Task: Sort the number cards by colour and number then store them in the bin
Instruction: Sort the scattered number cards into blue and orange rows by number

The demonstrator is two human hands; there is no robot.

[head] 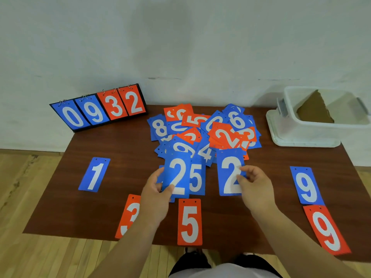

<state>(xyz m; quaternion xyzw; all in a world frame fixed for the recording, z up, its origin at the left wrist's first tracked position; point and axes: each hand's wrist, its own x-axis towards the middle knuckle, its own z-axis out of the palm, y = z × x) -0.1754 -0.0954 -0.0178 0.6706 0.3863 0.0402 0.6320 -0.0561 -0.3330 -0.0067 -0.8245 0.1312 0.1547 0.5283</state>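
My left hand [155, 194] grips a blue 2 card [177, 173] by its lower left corner, just over a blue 5 card [197, 178]. My right hand [254, 187] pinches a second blue 2 card [230, 171] at its right edge. Behind them lies a mixed heap of blue and red number cards [202, 129]. Laid out singly on the brown table [124, 145] are a blue 1 [94, 174], a red 3 [128, 215] partly under my left forearm, a red 5 [189, 221], a blue 9 [306, 184] and a red 9 [327, 229]. The white bin [297, 133] stands at the back right.
A flip scoreboard [98, 108] reading 0 9 3 2 leans at the table's back left corner against the wall. Brown cardboard [313, 110] sits inside the bin. The red 9 overhangs the table's front right edge. Wooden floor surrounds the table.
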